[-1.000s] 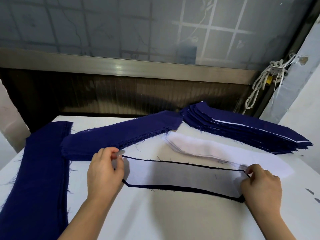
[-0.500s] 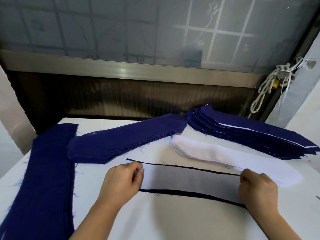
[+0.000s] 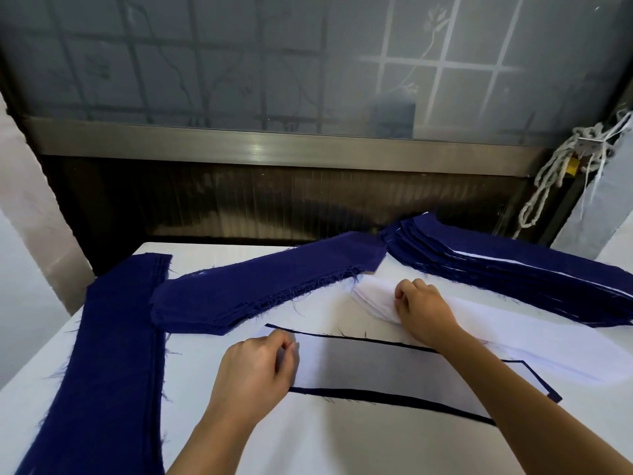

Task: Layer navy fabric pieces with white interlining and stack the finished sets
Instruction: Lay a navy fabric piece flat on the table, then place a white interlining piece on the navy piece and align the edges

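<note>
**One ply, set kept pinned**

The bench [image 3: 342,447] carries the finished stack [image 3: 513,279] at far right. The layered set [image 3: 376,368] lies flat in front, long axis left-right, right end nearer. The right hand [image 3: 421,306] curls into the white interlining pile [image 3: 373,301] behind it. The left hand [image 3: 257,368] pinches the set's left end. Best to lift one ply only.

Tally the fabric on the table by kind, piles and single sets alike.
Navy-only piles: 2, the long left pile and the middle pile
White interlining pile: 1
Finished-set stack: 1
Layered set in front: 1
Total: 5
</note>
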`<move>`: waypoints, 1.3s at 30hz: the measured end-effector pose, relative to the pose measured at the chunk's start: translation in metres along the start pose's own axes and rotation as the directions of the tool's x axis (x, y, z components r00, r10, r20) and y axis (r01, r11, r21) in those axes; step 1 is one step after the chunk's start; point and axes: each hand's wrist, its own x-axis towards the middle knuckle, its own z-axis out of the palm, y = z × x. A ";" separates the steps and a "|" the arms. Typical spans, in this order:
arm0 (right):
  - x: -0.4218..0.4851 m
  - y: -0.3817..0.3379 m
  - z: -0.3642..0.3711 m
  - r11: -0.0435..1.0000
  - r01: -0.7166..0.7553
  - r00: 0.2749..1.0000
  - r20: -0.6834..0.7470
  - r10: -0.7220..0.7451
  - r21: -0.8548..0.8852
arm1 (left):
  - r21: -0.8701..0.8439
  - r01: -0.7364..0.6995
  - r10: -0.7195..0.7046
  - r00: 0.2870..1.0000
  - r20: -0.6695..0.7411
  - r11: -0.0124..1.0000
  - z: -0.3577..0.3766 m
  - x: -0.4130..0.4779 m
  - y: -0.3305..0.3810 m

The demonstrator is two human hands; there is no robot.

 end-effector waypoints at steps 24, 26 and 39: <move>-0.006 0.011 -0.024 0.721 -0.367 0.930 0.229 0.287 0.587 | -0.021 0.033 -0.032 0.999 0.041 0.999 -0.001 0.001 0.006; -0.012 0.005 -0.029 0.767 -0.329 0.944 0.198 0.262 0.550 | -0.033 0.002 -0.002 1.000 0.011 0.999 -0.003 0.001 0.008; -0.094 -0.107 -0.044 0.933 0.292 0.950 -0.177 -0.258 0.208 | -0.241 0.058 -0.063 0.998 -0.013 0.969 -0.004 -0.002 -0.005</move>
